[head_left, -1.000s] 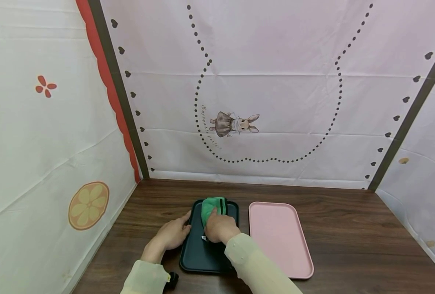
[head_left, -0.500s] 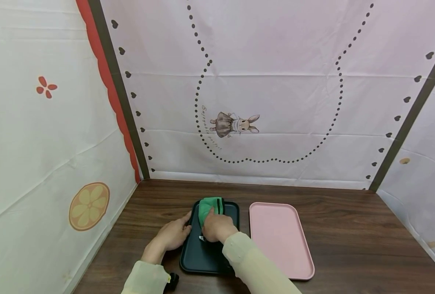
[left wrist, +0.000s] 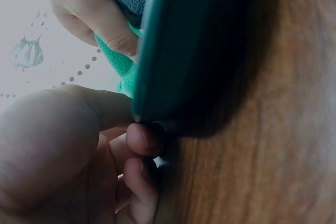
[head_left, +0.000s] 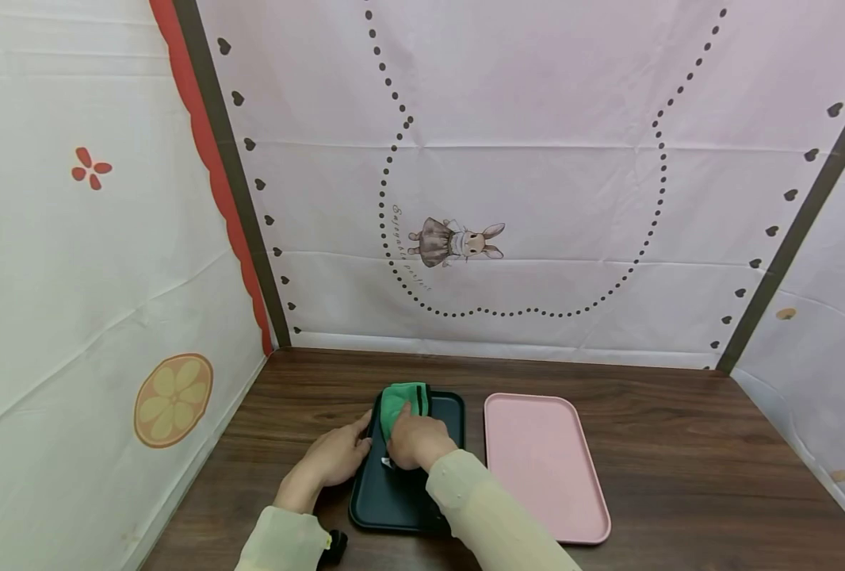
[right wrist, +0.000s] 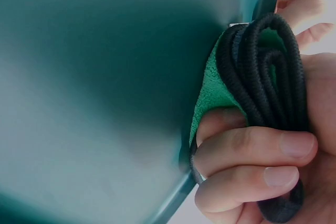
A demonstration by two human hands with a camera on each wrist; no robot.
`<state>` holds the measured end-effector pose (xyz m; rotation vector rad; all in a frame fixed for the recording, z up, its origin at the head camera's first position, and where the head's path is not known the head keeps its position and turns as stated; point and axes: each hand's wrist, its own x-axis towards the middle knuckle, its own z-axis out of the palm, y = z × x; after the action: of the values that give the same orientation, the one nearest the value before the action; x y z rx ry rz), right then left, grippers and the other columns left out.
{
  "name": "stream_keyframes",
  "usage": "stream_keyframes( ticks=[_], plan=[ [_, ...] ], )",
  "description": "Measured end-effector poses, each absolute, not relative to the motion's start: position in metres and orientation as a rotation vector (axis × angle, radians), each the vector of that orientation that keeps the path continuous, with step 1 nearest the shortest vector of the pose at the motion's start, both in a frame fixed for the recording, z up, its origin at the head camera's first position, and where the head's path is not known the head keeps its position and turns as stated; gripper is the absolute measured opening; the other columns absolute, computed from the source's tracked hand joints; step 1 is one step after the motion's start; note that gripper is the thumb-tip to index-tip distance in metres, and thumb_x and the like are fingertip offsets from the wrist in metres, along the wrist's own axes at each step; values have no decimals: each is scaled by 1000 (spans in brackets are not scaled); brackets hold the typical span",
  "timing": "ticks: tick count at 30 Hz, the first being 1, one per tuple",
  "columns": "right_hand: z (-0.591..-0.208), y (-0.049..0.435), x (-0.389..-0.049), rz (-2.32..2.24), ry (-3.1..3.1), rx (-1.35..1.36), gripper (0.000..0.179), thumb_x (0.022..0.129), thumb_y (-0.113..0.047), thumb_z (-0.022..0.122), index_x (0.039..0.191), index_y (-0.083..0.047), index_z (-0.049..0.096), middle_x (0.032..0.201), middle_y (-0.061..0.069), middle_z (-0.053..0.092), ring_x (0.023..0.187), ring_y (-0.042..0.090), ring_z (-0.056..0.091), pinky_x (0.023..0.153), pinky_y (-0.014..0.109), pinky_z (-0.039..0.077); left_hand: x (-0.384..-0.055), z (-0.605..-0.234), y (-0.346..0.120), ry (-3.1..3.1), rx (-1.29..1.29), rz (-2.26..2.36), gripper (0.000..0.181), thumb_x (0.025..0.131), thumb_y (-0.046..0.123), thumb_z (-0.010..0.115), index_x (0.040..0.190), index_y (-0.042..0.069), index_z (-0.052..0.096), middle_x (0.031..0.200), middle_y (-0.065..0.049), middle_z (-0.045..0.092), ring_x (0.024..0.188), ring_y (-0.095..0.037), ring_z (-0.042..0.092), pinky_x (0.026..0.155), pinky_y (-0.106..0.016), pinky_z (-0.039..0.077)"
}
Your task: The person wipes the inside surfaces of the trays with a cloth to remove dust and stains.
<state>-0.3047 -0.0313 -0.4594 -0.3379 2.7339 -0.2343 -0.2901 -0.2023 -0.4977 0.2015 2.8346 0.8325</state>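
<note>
A dark green tray (head_left: 394,503) lies on the table, long side running away from me. My left hand (head_left: 337,454) holds its left edge; the left wrist view shows the thumb at the rim and curled fingertips low against the tray's side (left wrist: 184,61). Over the tray's far left part, my right hand (head_left: 418,442) grips a folded green cloth (head_left: 403,400) with a black border and presses it on the surface. Close up in the right wrist view, the fingers curl round the cloth's bunched, dark-edged folds (right wrist: 262,77). A small white tag (head_left: 387,462) pokes out beside the hand.
To the right of the green tray lies a pink tray (head_left: 537,460), a narrow gap between them. The wooden table (head_left: 679,460) meets fabric walls at the back (head_left: 537,198) and sides. A black object (head_left: 334,547) shows by the left sleeve.
My right hand has slid the green cloth a little to the left over the dark green tray. The left hand and both trays stay in place.
</note>
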Motion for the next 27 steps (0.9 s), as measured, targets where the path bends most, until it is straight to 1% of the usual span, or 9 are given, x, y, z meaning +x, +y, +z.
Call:
stream_keyframes(
  ticks=[3,5,8,11,14,17,19,25,27],
  plan=[
    [-459,-33,-305,-245,2726,-332,77,108,-43,51,166,-6,17,62,6,62,52,19,48,61,36,41,-290,-497,-202,2831,193,831,56,107,23,55,161,19,40,127,-13,72,113,-28,68,97,-54,52],
    [-460,-34,-306,-246,2722,-332,77,108,-42,51,166,-6,17,61,5,61,50,19,46,59,35,40,-290,-497,-202,2831,189,825,56,107,23,55,161,19,40,123,-11,73,103,-23,68,92,-51,53],
    [-459,-35,-306,-248,2724,-335,77,108,-42,51,166,-5,18,62,6,61,52,20,49,59,35,41,-291,-497,-202,2836,191,813,56,108,24,54,161,19,40,118,-8,75,91,-18,65,86,-47,52],
    [-459,-36,-306,-252,2728,-331,77,108,-43,52,166,-5,18,64,6,63,56,21,52,62,36,43,-292,-498,-202,2844,196,800,56,108,25,54,161,19,40,115,-6,75,90,-17,64,86,-46,52],
    [-460,-37,-306,-250,2729,-321,77,108,-43,52,166,-6,18,65,6,64,57,21,53,64,36,43,-291,-498,-201,2837,196,804,56,108,24,53,162,19,39,103,-4,74,86,-17,63,84,-45,50],
    [-460,-37,-305,-241,2730,-320,77,108,-43,51,166,-7,17,64,6,63,54,20,51,61,36,42,-291,-498,-201,2828,194,814,56,108,24,53,162,20,38,90,1,70,81,-16,60,81,-42,48],
    [-460,-37,-305,-236,2731,-322,77,108,-43,51,167,-7,17,63,6,62,52,20,49,59,35,41,-291,-498,-201,2826,193,820,56,108,24,53,162,20,38,86,1,68,79,-17,59,80,-42,47],
    [-461,-36,-306,-235,2727,-321,77,108,-44,51,167,-7,17,62,7,61,53,21,50,62,36,41,-291,-499,-200,2855,196,826,55,107,22,54,161,20,41,104,-3,73,93,-19,64,86,-47,51],
    [-462,-36,-306,-228,2729,-320,77,108,-44,51,167,-8,17,62,7,61,53,21,50,62,36,42,-292,-500,-200,2861,187,822,55,107,22,55,161,20,41,105,-4,74,96,-19,64,88,-47,51]
  ],
)
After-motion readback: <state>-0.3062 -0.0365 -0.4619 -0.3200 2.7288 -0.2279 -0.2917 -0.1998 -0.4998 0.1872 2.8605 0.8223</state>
